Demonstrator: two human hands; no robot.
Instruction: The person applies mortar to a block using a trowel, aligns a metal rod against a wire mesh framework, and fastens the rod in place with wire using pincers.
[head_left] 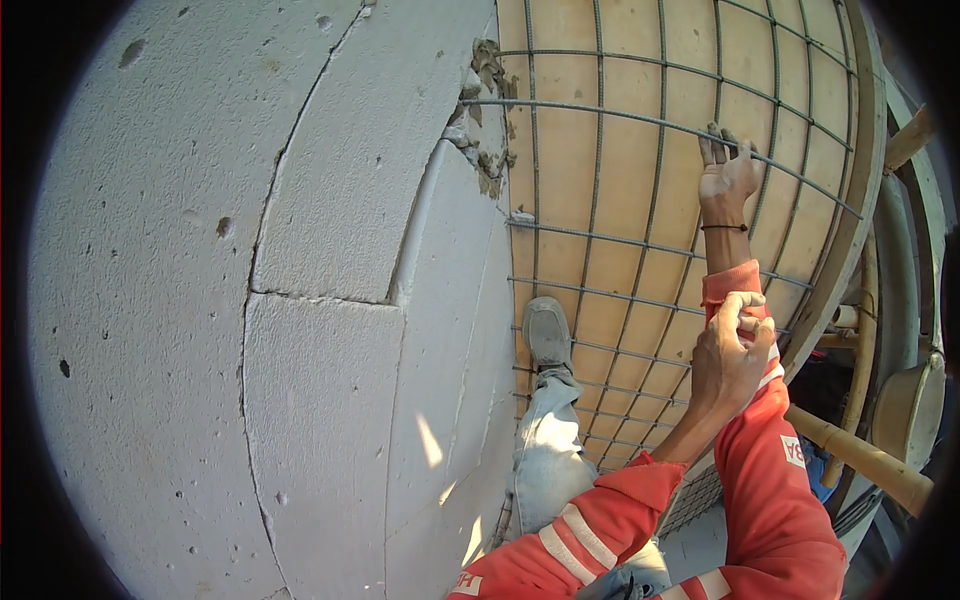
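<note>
My right hand (728, 180) reaches up over the steel mesh, palm towards me, its fingers bent round a long ribbed steel bar (620, 116) that runs slantwise across the grid. A dark band circles that wrist. Lower down, my left hand (725, 362) lies across my right forearm, its fingers curled on the red sleeve (733, 284) just below the cuff. Under both hands the mesh (648, 244) of crossed bars lies over tan boards (565, 190).
Pale block masonry (325, 200) with dark joints fills the left side. Broken mortar (490, 130) marks its edge beside the mesh. My shoe (547, 333) rests on the mesh. A curved wooden edge (835, 260), bamboo poles (860, 460) and a round pan-like object (905, 410) stand at the right.
</note>
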